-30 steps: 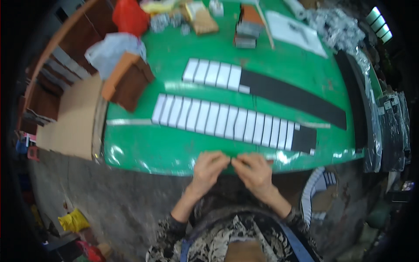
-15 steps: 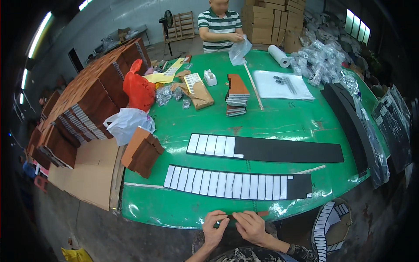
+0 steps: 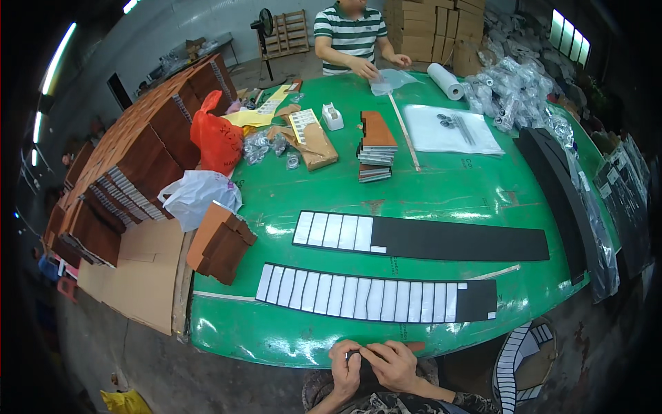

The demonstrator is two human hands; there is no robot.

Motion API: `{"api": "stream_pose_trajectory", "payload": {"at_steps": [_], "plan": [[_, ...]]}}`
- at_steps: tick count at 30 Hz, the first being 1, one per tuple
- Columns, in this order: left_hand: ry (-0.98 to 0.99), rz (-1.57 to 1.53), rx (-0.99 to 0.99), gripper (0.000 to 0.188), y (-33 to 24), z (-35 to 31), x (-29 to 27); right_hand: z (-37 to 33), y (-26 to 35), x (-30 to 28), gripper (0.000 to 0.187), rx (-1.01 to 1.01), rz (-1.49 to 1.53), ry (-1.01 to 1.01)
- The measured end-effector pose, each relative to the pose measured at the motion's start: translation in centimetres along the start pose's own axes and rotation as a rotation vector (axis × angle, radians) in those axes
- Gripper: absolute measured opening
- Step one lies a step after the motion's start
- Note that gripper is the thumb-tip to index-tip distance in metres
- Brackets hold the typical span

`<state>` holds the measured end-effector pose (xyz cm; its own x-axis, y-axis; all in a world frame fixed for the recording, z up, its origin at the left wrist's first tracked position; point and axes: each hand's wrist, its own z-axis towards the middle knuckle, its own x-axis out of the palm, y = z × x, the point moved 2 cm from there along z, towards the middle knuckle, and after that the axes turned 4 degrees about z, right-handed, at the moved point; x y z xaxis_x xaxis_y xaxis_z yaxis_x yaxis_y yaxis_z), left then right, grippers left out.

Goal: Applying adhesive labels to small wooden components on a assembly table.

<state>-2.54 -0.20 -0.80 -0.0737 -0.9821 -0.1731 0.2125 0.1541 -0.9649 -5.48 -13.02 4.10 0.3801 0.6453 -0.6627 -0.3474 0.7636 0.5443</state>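
While the right hand (image 3: 392,366) seems to be pinching a brown piece (image 3: 416,346), maybe keeping it still, the left hand (image 3: 345,364) is curling alongside; I can't tell its hold.

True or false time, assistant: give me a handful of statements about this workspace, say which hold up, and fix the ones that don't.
1. The two hands are far apart. False: the left hand and right hand are close together at the near edge of the green table.
2. A reddish-brown piece shows just right of the right hand. True.
3. The nearer strip bears more white pieces than the farther strip. True.
4. Every roll on the table stands upright. False: the white roll lies on its side.
5. The red bag is left of the stack of brown pieces. True.
6. The person across the table wears plain red. False: the shirt is striped green and white.
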Motion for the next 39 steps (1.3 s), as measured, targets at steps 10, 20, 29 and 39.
{"api": "stream_pose_trajectory", "payload": {"at_steps": [10,20,29,39], "plan": [[-0.041,-0.043,0.031,0.018,-0.5,0.2,0.3,-0.1,0.1,-0.2,0.042,-0.043,-0.014,-0.002],[0.027,-0.006,-0.019,0.02,-1.1,0.6,-0.5,-0.4,0.4,-0.2,0.043,-0.034,0.028,0.031],[0.064,0.103,0.054,0.017,-1.0,1.3,-0.3,1.5,0.4,-2.3,0.042,-0.045,0.059,0.054],[0.083,0.166,0.116,0.013,-1.8,1.8,-0.1,15.1,-13.1,-2.8,0.017,0.002,-0.147,0.19]]}}
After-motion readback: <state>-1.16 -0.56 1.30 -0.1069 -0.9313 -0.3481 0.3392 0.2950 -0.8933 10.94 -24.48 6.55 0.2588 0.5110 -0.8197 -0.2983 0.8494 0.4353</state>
